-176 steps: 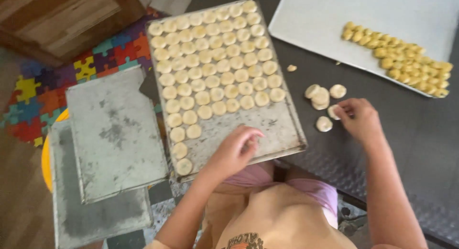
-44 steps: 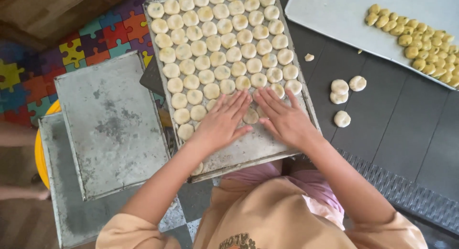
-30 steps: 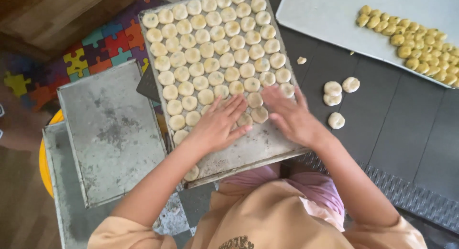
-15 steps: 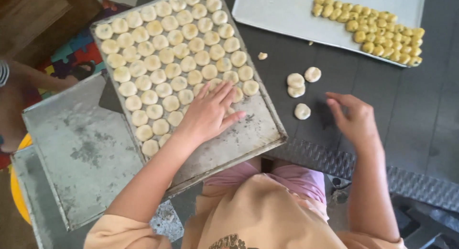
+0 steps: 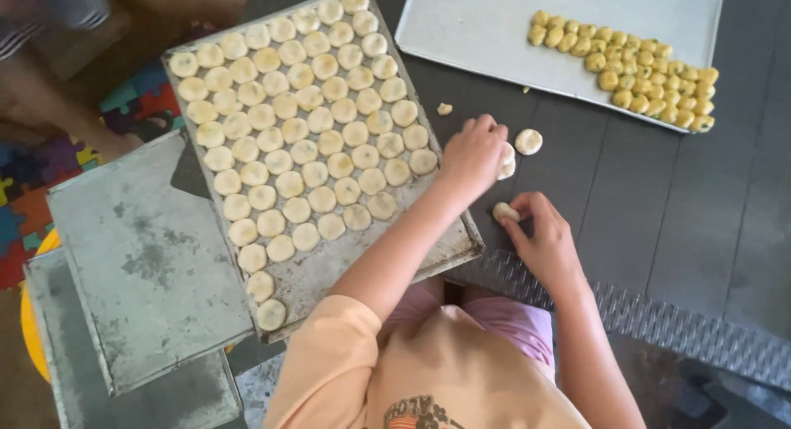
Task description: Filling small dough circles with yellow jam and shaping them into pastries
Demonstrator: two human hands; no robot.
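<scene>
A grey baking tray (image 5: pixel 428 252) holds several rows of pale round dough discs (image 5: pixel 305 140). My left hand (image 5: pixel 471 153) reaches past the tray's right edge, and its fingers curl around a loose dough disc (image 5: pixel 506 160) on the dark table. My right hand (image 5: pixel 540 235) pinches another dough disc (image 5: pixel 503 211) just below it. One more loose disc (image 5: pixel 528 140) lies to the right of my left hand. A small crumb of dough (image 5: pixel 445 109) sits beside the tray.
A pale tray (image 5: pixel 478 25) at the top right carries several small yellow dough pieces (image 5: pixel 634 75). Bare worn metal trays (image 5: pixel 148 256) are stacked at the left over a yellow object (image 5: pixel 29 330). Another person's limbs (image 5: pixel 49 91) and a coloured puzzle mat (image 5: pixel 33 198) lie at the far left.
My left hand left the tray and moved right to the loose discs. My right hand closed on one disc and drew it nearer. The view shifted, and another person's limbs came further in.
</scene>
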